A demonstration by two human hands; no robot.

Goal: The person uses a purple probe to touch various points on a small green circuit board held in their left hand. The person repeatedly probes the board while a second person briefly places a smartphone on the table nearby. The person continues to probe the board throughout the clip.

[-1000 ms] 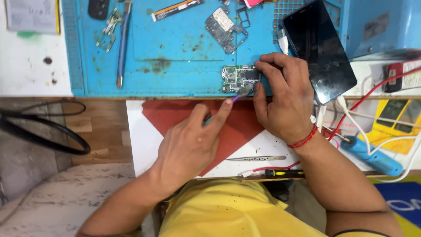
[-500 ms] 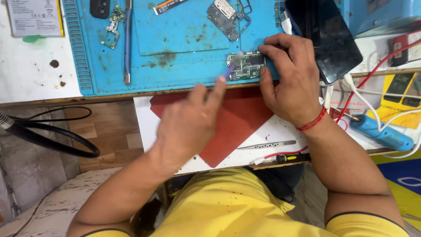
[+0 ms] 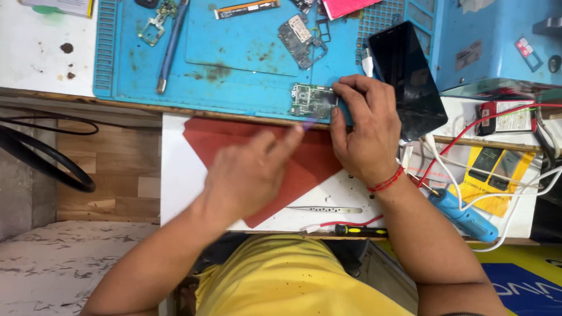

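Presently my right hand point(image 3: 367, 131) pinches the green circuit board point(image 3: 313, 100) by its right edge, at the front lip of the blue work mat point(image 3: 246, 52). My left hand point(image 3: 252, 169), blurred, fingers loosely curled, points a thin purple tool point(image 3: 309, 123) just below the board; whether it touches, I cannot tell.

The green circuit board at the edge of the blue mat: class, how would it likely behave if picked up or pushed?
The circuit board is thin and flat, so probably light and stiff. It lies at the blue mat's front edge, pinned by the right hand, so a push might slide it off. Its exposed small parts suggest it is fragile.
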